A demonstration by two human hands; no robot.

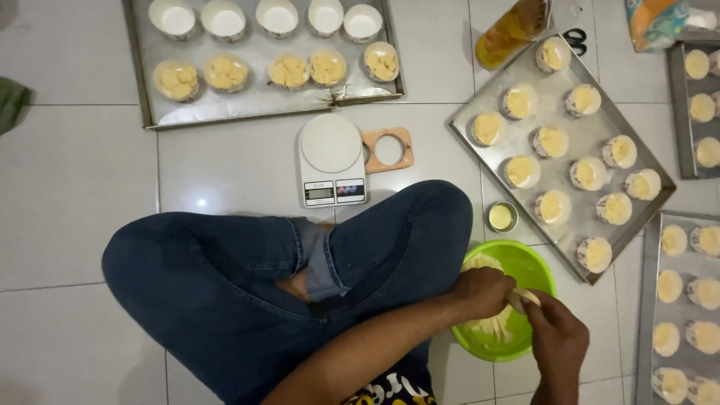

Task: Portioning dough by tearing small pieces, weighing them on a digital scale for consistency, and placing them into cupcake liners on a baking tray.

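Observation:
I sit cross-legged on a white tiled floor in blue jeans. A green bowl (534, 270) of pale yellow dough (491, 324) stands by my right knee. Over it, my left hand (480, 291) and my right hand (555, 337) meet, both closed on a small lump of dough (525, 298) between the fingertips. In front of my legs stands a white kitchen scale (331, 159) with an empty round platform.
A foil-lined tray (247, 112) at the top holds paper cups, some filled, some empty. Metal trays (570, 142) of filled cups lie at the right. A wooden ring cutter (388, 150), a small tin (501, 217), scissors (576, 39) and an oil pouch (510, 30) lie nearby.

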